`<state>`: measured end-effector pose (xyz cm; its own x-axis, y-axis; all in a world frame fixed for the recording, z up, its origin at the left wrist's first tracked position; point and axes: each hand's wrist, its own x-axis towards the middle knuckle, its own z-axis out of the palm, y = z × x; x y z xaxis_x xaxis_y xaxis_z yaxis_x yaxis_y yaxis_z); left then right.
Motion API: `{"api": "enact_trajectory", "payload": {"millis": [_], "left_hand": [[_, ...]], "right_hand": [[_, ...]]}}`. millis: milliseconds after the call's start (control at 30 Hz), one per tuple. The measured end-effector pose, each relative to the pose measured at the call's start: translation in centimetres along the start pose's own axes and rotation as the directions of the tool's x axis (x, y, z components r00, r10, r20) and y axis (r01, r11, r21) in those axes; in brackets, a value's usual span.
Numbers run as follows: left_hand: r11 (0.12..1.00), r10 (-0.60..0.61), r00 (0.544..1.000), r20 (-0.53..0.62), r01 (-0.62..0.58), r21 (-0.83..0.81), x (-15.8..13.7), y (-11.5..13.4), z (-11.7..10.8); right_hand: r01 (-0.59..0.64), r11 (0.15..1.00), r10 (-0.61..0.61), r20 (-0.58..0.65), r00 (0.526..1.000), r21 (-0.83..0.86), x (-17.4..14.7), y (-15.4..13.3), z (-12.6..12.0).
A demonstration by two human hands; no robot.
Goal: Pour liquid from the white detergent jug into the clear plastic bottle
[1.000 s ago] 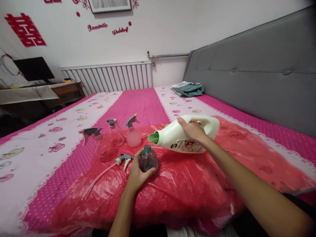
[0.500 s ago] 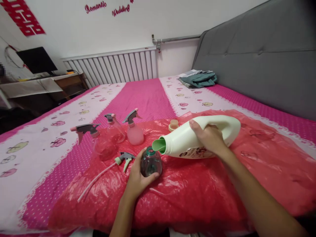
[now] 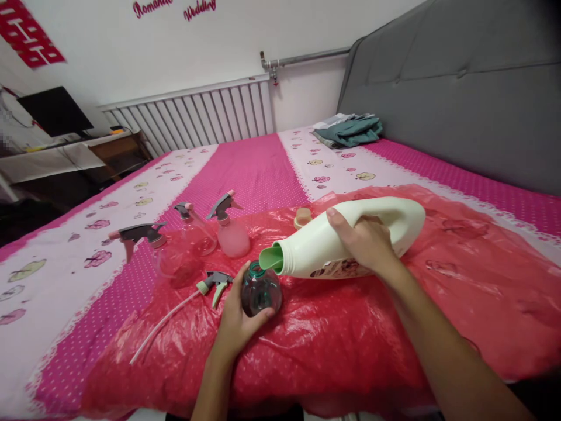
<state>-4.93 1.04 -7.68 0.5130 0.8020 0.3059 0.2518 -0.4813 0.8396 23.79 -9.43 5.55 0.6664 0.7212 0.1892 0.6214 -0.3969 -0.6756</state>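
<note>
My left hand [image 3: 240,316] is closed around a clear, green-tinted round bottle [image 3: 263,293] whose mouth is uncapped. In my right hand [image 3: 366,241] is the handle of a large cream detergent bottle [image 3: 315,248], tilted almost flat, its green spout just above and beside the small bottle's mouth. I cannot make out liquid leaving the spout. Left of my left hand lies a grey and green spray trigger [image 3: 214,285] with a long white dip tube. A beige cap [image 3: 302,218] sits behind the detergent bottle.
Three spray bottles with pink and grey triggers stand at the left, among them a frosted pink one [image 3: 234,237]. Red plastic sheeting [image 3: 333,345] covers the front of the bed. Folded clothes [image 3: 350,130] lie near the grey headboard [image 3: 456,93]. A radiator [image 3: 197,114] lines the wall.
The view has shifted slightly, so most things appear a little further left. Both hands keep their holds, and the detergent bottle stays tilted with its spout by the small bottle's mouth.
</note>
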Motion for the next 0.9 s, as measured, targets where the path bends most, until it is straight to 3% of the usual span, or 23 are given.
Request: {"api": "enact_trajectory", "payload": {"millis": [300, 500, 900], "left_hand": [[0.997, 0.069, 0.997, -0.032, -0.067, 0.037, 0.26, 0.12, -0.02], [0.964, 0.138, 0.977, -0.163, -0.095, 0.247, 0.24, 0.5, -0.21], [0.948, 0.213, 0.97, -0.12, -0.175, 0.266, 0.35, 0.35, -0.44]], "right_hand": [[0.034, 0.999, -0.034, 0.016, 0.999, -0.03, 0.28, 0.27, 0.23], [0.031, 0.996, -0.028, 0.036, 0.999, -0.079, 0.4, -0.09, 0.21], [0.028, 0.995, -0.023, 0.064, 0.998, -0.092, 0.3, -0.62, -0.19]]}}
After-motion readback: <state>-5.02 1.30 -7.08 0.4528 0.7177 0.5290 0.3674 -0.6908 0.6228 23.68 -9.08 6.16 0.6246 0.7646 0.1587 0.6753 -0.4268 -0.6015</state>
